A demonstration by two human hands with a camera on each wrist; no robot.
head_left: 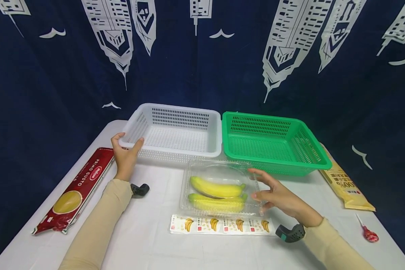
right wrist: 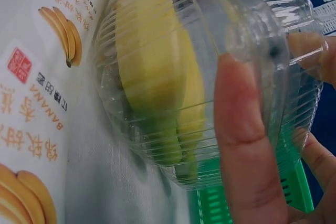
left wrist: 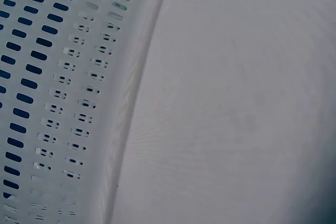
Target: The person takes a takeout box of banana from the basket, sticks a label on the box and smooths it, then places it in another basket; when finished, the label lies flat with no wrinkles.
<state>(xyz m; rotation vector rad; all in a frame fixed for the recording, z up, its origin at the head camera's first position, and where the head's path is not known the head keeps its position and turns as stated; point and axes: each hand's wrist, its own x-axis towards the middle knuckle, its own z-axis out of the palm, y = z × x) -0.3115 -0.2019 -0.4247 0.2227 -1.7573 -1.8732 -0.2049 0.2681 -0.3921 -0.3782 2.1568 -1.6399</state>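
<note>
At the front left corner of the white basket (head_left: 175, 150), my left hand (head_left: 125, 157) grips the rim, thumb over the edge. The left wrist view has the basket's slotted wall (left wrist: 63, 77) but no hand. My right hand (head_left: 283, 195) holds the right side of a clear plastic box (head_left: 222, 168); in the right wrist view the thumb (right wrist: 244, 129) presses on the box's side (right wrist: 210, 40). Two yellow bananas (head_left: 217, 187) with greenish ends lie inside the box, one behind the other. A strip of banana-printed labels (head_left: 222, 225) lies along the box's front edge.
A green basket (head_left: 276, 165) stands right of the white one. On the left lies a red pasta packet (head_left: 77, 191); a yellow packet (head_left: 347, 183) and a red lollipop (head_left: 370, 234) lie on the right. Behind the table (head_left: 162, 251) hangs a dark blue printed curtain (head_left: 195, 75).
</note>
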